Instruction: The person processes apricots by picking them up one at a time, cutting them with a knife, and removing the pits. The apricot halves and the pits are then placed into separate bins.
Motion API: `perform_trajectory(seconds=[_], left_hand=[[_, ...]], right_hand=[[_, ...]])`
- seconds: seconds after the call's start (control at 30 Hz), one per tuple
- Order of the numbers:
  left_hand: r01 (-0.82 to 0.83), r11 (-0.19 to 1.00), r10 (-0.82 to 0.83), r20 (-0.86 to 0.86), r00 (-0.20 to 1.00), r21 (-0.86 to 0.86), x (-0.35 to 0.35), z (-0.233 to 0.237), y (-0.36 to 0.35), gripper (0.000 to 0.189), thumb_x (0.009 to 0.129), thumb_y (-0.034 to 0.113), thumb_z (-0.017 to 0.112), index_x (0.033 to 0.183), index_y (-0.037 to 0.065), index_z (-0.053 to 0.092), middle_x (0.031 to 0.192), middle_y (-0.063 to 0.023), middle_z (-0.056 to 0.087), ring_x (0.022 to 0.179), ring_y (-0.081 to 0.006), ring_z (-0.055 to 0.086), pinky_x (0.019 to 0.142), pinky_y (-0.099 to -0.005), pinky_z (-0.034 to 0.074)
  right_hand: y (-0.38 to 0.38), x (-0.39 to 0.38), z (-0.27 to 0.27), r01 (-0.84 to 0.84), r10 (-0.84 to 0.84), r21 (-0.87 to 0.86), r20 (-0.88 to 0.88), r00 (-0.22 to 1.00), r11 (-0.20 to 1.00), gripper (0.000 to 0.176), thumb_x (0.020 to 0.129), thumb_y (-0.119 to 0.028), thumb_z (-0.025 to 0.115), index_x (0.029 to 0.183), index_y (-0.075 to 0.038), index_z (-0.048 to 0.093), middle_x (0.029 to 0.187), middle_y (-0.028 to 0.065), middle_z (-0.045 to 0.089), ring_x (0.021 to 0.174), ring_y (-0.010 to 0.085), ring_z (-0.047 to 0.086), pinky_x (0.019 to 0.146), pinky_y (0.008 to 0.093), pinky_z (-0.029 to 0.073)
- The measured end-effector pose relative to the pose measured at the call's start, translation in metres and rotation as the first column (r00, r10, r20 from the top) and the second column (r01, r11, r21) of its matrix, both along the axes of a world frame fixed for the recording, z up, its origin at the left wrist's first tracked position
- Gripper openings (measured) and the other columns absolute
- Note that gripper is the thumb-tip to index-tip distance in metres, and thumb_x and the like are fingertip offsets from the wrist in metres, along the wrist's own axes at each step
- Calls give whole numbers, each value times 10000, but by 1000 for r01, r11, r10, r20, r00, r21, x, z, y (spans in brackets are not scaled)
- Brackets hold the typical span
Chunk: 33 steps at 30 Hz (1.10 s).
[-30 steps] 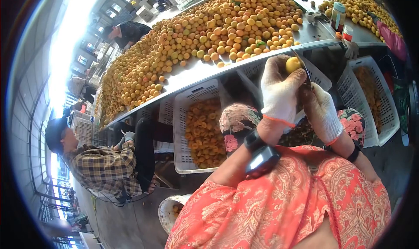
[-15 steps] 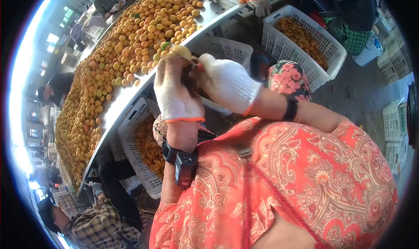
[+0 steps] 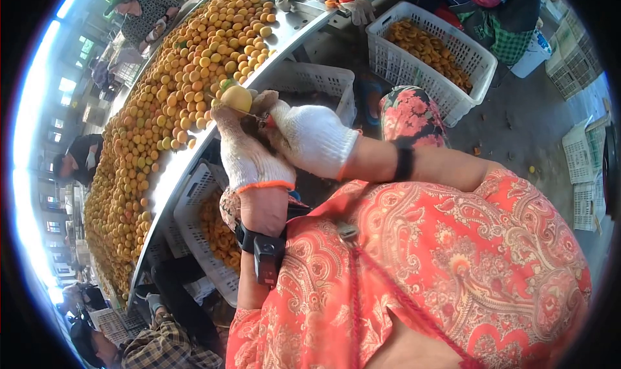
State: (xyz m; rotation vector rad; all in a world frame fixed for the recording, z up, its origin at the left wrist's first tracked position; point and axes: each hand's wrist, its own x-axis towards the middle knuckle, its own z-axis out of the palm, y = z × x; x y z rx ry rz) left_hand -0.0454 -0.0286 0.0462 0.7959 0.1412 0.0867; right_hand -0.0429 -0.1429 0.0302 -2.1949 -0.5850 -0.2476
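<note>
My left hand (image 3: pixel 249 152), in a white knitted glove with brownish fingers, is closed around a yellow apricot (image 3: pixel 236 98) by the metal table's edge. My right hand (image 3: pixel 312 137), gloved the same way, comes in close from the right. Its fingers are wrapped round a small red-handled tool (image 3: pixel 267 120). A thin metal part of the tool points toward the apricot; its exact kind does not show. Both hands are above the gap between the table and my lap. Beyond them, a large heap of whole apricots (image 3: pixel 194 78) covers the table (image 3: pixel 169 168).
A white crate (image 3: pixel 475 100) of apricot pieces stands on the right, another crate (image 3: pixel 210 256) at lower left. A third crate (image 3: pixel 349 87) sits behind my hands. Co-workers (image 3: pixel 145 19) sit across the table; a person in plaid (image 3: pixel 165 346) is at lower left.
The view has shifted, so most things sit further left. The apricot now shows more fully above my left fingers, and the thin metal part of the tool has come into sight.
</note>
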Motion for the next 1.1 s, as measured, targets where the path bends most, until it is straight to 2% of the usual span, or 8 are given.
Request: perform_trajectory(seconds=[0.2, 0.3, 0.4, 0.53, 0.57, 0.83, 0.9, 1.1], left_hand=[[-26, 986, -7, 203, 979, 163, -2, -4, 14, 403, 1023, 292, 515, 1267, -27, 538, 1147, -116, 631, 1066, -206, 591, 952, -335, 464], [-75, 850, -46, 215, 975, 521, -8, 7, 26, 310, 956, 120, 602, 1225, -32, 582, 1137, -71, 611, 984, -131, 557, 880, -255, 436], [-212, 702, -12, 309, 951, 680, 2, -2, 35, 272, 975, 231, 572, 1115, 4, 625, 973, -31, 647, 805, -72, 573, 607, -226, 428], [-291, 552, -12, 357, 934, 782, 2, -8, 29, 245, 968, 195, 532, 1055, -11, 631, 949, -31, 643, 793, -86, 581, 653, -227, 441], [-104, 706, -39, 185, 982, 701, -2, -2, 32, 235, 962, 177, 540, 1085, -11, 608, 986, -51, 640, 880, -124, 588, 753, -244, 461], [-160, 722, -84, 314, 946, 673, 6, -18, 31, 389, 994, 343, 560, 1197, 11, 537, 1066, -89, 614, 947, -183, 583, 847, -319, 484], [64, 971, -94, 124, 988, 229, 5, -16, 23, 481, 985, 441, 559, 1202, 13, 525, 1023, -113, 614, 921, -220, 594, 851, -349, 495], [60, 955, -81, 63, 995, 291, 14, -21, 23, 544, 969, 508, 553, 1195, 13, 528, 1040, -125, 615, 925, -232, 600, 848, -372, 503]], right_hand=[[-6, -4, 7, 12, -15, 63, 38, 999, 998, 291, 945, -277, 541, 1013, 5, 536, 738, 205, 660, 698, 392, 670, 597, 474, 524], [-8, -8, 6, -32, 27, 74, 71, 997, 997, 298, 941, -287, 557, 995, 6, 542, 736, 207, 658, 701, 392, 670, 596, 474, 523], [-9, -11, 8, -62, 57, 90, 62, 996, 994, 296, 939, -294, 564, 983, -2, 547, 728, 214, 652, 697, 397, 666, 592, 477, 518], [-4, -2, -7, -34, 26, 110, 71, 997, 993, 289, 932, -295, 584, 966, -10, 552, 719, 218, 646, 689, 405, 660, 585, 483, 509], [-4, -2, -9, -46, 35, 129, 86, 996, 991, 291, 930, -298, 588, 963, -11, 552, 719, 219, 645, 689, 407, 658, 584, 486, 507], [-3, 0, -7, -29, 25, 115, 33, 999, 993, 255, 932, -266, 596, 966, -21, 533, 742, 219, 637, 712, 411, 649, 587, 472, 502], [-3, -2, -5, -10, 9, 61, 26, 1000, 998, 317, 945, -317, 559, 996, -5, 549, 743, 217, 655, 711, 398, 665, 602, 474, 518], [-3, 0, -8, 32, -27, 90, -50, 998, 995, 239, 916, -239, 602, 985, -26, 519, 786, 239, 632, 772, 450, 628, 621, 509, 494]])
